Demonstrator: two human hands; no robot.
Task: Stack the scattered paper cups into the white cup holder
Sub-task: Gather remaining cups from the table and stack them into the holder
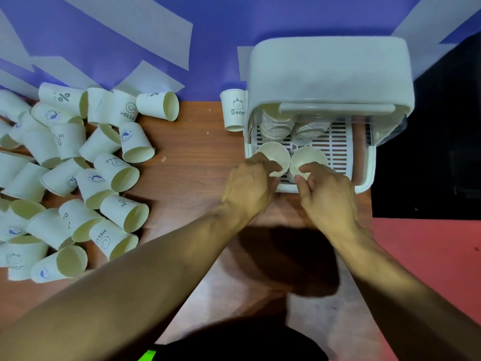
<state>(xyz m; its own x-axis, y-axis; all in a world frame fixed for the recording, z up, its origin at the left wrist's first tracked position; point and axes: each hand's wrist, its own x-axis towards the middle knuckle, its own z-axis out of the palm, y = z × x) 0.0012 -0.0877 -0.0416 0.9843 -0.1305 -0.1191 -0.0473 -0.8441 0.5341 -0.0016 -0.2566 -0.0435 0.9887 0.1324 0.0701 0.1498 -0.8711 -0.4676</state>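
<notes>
On the left, a big pile of cups point(78, 178) lies tipped over on the table point(187, 157), well apart from the white cup holder point(330, 71). One bear cup point(234, 110) stands just beside it. Our left hand point(250, 183) curls its fingers on the rim of the left cup point(274, 153). Our right hand point(325, 194) pinches the rim of the right cup point(309, 157). Both cups stand inside the holder, in front of two stacks point(276, 126). We think we are setting them down. Next we should let go and reach left for more.
</notes>
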